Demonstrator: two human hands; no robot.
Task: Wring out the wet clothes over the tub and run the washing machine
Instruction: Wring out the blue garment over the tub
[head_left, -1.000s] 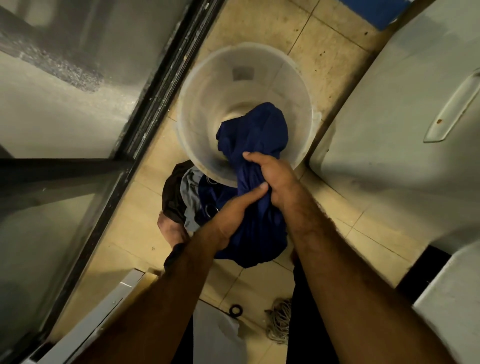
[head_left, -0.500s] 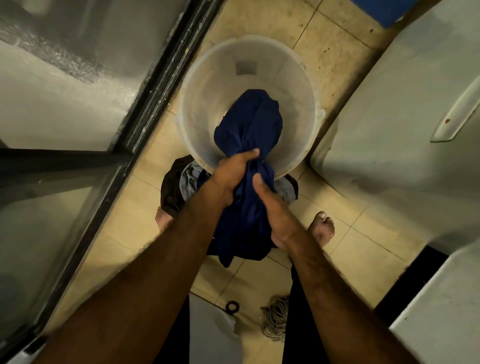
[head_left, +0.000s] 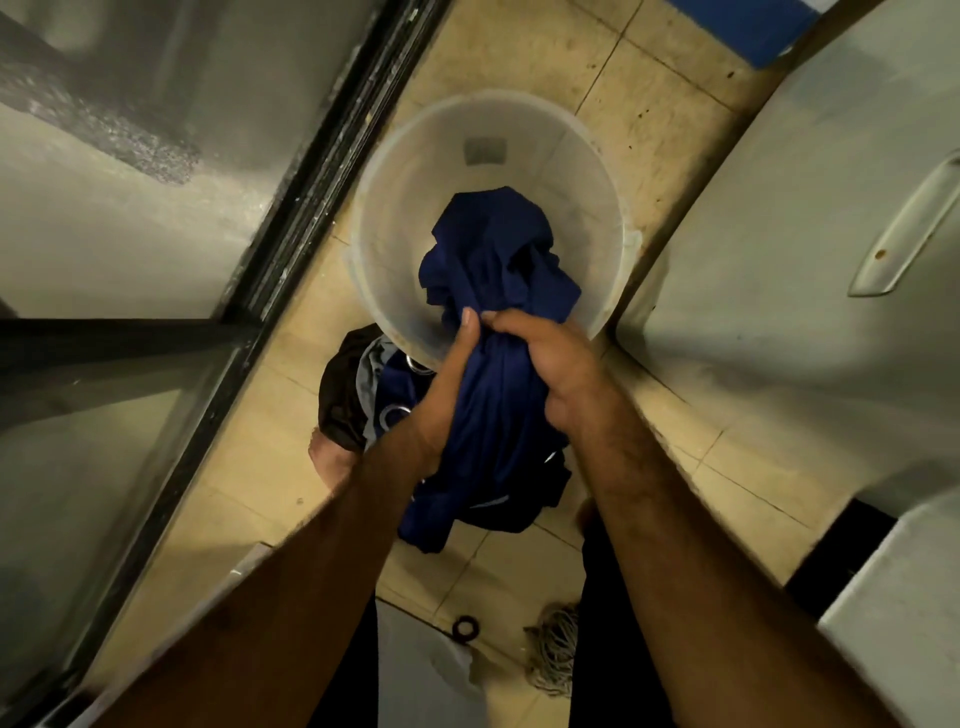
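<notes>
A dark blue wet garment (head_left: 493, 249) hangs bunched over a translucent white plastic tub (head_left: 395, 171) on the tiled floor. My left hand (head_left: 447, 384) grips the cloth from the left, fingers pointing up towards the tub's near rim. Beside it, my right hand (head_left: 550, 358) clamps the same cloth from the right, knuckles up. The garment's lower end (head_left: 431, 519) dangles below my wrists. A white washing machine (head_left: 779, 260) with a lid handle (head_left: 904, 228) stands at the right.
More dark and grey clothes (head_left: 358, 389) lie heaped on the floor by the tub's near side, partly under my arms. A dark-framed glass door (head_left: 291, 208) runs along the left. A mop head (head_left: 556, 649) and a small black ring (head_left: 465, 627) lie on the tiles below.
My hands have swapped grips on the blue garment: the right has moved up beside the left near the tub's rim. The cloth's upper bunch has spread wider over the tub.
</notes>
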